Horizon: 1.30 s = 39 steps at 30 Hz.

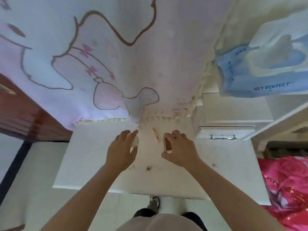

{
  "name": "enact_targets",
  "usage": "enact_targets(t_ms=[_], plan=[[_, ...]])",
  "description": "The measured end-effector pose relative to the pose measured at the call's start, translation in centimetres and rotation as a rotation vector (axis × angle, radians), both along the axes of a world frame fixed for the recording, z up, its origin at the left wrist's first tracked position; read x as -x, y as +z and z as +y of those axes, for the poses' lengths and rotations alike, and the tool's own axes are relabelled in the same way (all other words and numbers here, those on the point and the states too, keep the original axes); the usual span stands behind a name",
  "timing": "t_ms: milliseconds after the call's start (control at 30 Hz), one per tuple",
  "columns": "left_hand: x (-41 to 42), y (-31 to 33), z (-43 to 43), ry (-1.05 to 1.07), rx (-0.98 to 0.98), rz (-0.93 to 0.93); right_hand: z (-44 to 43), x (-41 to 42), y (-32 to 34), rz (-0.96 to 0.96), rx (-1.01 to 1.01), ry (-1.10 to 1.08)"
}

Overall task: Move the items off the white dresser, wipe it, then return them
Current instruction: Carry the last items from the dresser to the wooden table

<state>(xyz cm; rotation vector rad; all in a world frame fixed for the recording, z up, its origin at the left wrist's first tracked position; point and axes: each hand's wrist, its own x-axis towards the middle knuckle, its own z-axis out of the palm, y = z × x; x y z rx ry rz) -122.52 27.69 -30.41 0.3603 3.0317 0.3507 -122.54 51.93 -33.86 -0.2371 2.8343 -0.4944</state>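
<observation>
A: Where do we stand with the white dresser [93, 164]?

B: We judge we're in the clearing step, since small things lie at the back of the top, just in front of the printed cloth [116, 64]. Our right hand [180, 150] pinches a small pink oblong item [167, 145] between thumb and fingers, held just above the surface.

A: And our left hand [120, 150]?

B: It lies over a round pale object [135, 141], fingers reaching past its far edge. We cannot tell whether they have closed on it or only rest there.

A: What does our next reach turn on?

B: The thin pink stick [155, 135] between our two hands. Its long axis runs roughly front to back, the far end leaning a little to our left. It lies just beside our right fingertips and somewhat farther from our left ones. The right hand is nearer, but it is occupied, so we would probably need to free a hand first.

A: Anything for the wiping?

B: Dark stains [148, 167] mark the top between our wrists, and a blue wipes pack [260, 75] sits high on our right, well apart from the dresser top.
</observation>
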Motion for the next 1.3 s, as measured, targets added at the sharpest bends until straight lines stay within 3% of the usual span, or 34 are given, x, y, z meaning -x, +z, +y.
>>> enact_targets(t_ms=[400,933,1100,1300], plan=[[-20.7,8.2,-15.4,0.58,0.089,0.228,-17.9,-6.9,8.8,0.304,0.16,0.475],[-56.1,12.2,-44.5,1.147,0.19,0.328,-59.6,-31.3,14.6,0.423,0.248,1.074],[-61.8,12.2,-52.1,1.288,0.195,0.329,-68.6,-36.4,14.1,0.403,0.252,1.221],[-62.8,10.2,-61.3,1.371,0.147,0.317,-79.6,-37.4,12.2,0.365,0.286,1.314]])
